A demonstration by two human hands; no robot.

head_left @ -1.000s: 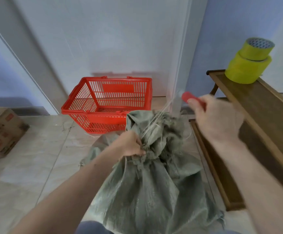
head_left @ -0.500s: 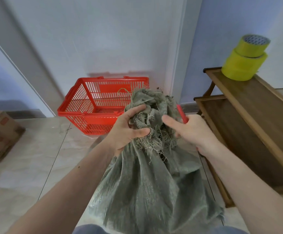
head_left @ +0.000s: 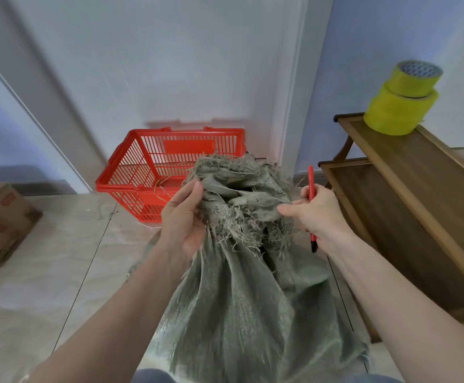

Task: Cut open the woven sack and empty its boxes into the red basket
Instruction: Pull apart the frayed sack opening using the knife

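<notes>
While your left hand (head_left: 182, 217) grips the frayed mouth of the sack (head_left: 239, 286) from the left, fingers curled into the bunched weave, your right hand (head_left: 318, 214) pinches the opposite edge with thumb and forefinger and clamps a red cutter (head_left: 311, 208) under its other fingers. That cutter stands nearly upright, its long axis vertical, with the dark end pointing down below your palm. Your sack stands on the tiled floor (head_left: 45, 272) between your forearms, long axis upright, mouth pointing up and slightly away from you toward the basket (head_left: 142, 172). This basket sits on the floor just beyond the sack, against the wall, open side up; a solid red panel on its far wall carries no writing you can read. At far left a carton (head_left: 1, 225) shows red printed marks, too blurred to read. On the wooden shelf (head_left: 418, 189) at right, two yellow tape rolls (head_left: 402, 103) are stacked.
</notes>
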